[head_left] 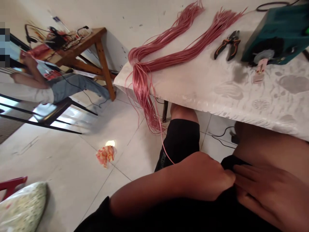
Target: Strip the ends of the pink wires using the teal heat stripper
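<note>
Head view, looking down over a lap: a hank of pink insulated wire (pixel 142 96) is gathered at the left corner of a white patterned table (pixel 265 96). Its two long tails run along the table's far edge toward the top right of the frame, while a third lock spills over the corner toward the tiled floor (pixel 125 180). One loose strand (pixel 166 148) drops from the hank toward the person's left hand (pixel 205 175), the nearer of the two hands to the wire, which lies up and to the left of both.

That hand is clenched over black shorts (pixel 178 141), its forearm crossing low from the left. Whether it grasps the strand or only a fold of dark cloth (pixel 228 162) cannot be told. The right hand (pixel 267 193) lies just beside it, its fingers (pixel 251 175) spread against the same cloth (no wire shows there).

Along the far edge sit orange-and-black pliers (pixel 227 45) and a teal machine (pixel 277 35), with a small pink tag (pixel 259 71) just below it. Beyond the corner, a seated person (pixel 31 83) in jeans is beside a wooden stool (pixel 91 54) heaped with cables. On the floor lie a crumpled orange wrapper (pixel 106 156), near a red chair (pixel 12 187) and a speckled sack (pixel 21 206).
</note>
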`<state>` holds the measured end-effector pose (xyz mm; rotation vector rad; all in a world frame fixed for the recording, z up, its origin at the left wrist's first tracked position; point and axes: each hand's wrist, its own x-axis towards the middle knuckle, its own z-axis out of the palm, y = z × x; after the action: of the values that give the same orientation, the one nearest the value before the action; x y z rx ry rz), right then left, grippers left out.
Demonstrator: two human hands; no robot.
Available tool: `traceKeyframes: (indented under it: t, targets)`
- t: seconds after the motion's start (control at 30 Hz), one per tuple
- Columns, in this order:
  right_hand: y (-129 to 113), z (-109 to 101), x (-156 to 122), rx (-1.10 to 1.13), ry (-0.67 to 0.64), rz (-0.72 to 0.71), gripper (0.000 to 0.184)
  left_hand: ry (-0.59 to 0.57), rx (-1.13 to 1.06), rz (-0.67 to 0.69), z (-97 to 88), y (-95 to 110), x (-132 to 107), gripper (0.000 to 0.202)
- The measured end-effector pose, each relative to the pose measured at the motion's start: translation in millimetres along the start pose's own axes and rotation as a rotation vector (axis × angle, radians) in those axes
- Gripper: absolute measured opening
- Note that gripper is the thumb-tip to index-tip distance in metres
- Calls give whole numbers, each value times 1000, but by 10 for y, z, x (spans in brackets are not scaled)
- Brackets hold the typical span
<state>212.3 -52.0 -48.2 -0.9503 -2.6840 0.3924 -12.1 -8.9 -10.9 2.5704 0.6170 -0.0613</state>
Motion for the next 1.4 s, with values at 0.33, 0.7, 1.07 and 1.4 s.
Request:
traceKeyframes:
  t: [0.33, 0.7, 1.07, 1.4]
  targets:
    - [-139, -420, 415, 71, -82, 148, 24, 107, -111, 68, -206, -135, -25, 32]
    - [-112, -438, 358, 96, 33, 141, 25, 165, -231, 55, -197, -136, -54, 31]
    - [-79, -453, 367, 131, 75, 127, 19, 162, -282, 40, -164, -183, -118, 29]
    - [-71, -492, 379, 157, 121, 150, 20, 213, -288, 36, -266, -149, -57, 31]
